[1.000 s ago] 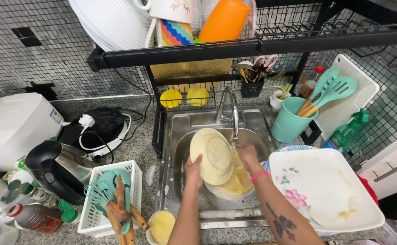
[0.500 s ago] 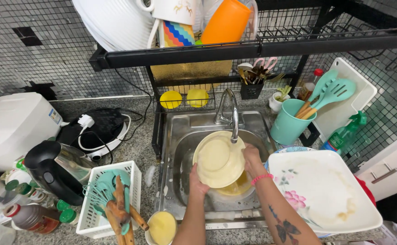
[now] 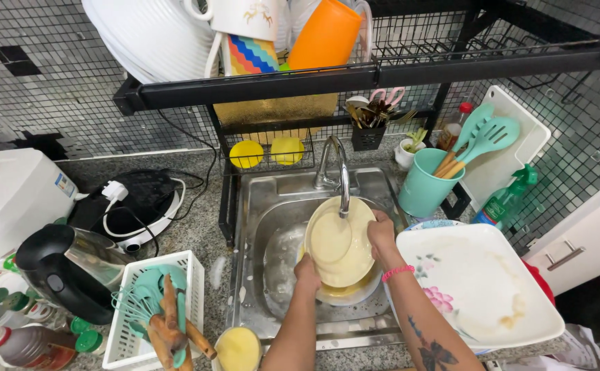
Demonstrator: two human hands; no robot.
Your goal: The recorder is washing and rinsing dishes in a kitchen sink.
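Left hand (image 3: 307,264): grips near rim of the pale yellow plate (image 3: 341,240), fingers wrapped on the edge, propping it from below so it tilts up toward the spout.
Right hand (image 3: 381,230): clamped on the plate's right rim, pink wristband just behind; w/ the left it steadies the plate from two sides.
Plate position: inside the steel sink (image 3: 259,227), right half of basin, directly under the faucet (image 3: 338,175); spout end sits over the plate's centre, prob. so water lands on the face and drains off. Can't tell if water is running.
Under plate: more pale dishes stacked in the basin, partly hidden.
Sink right edge: large square white platter w/ pink flowers (image 3: 478,288), smeared w/ residue, overhanging the counter's right edge, close to the right forearm.
Back right corner of counter: teal cup of spatulas (image 3: 430,182), white cutting board leaning on the wall behind it, green spray bottle (image 3: 506,196) beside.
Counter left of sink: white basket (image 3: 152,316) w/ teal whisk and wooden utensils; black kettle (image 3: 60,271) further left.
Front edge, by left forearm: small yellow bowl (image 3: 238,349).
Overhead: black drying rack (image 3: 382,69) w/ white plates, mugs, an orange cup, set above the sink so drips fall in.
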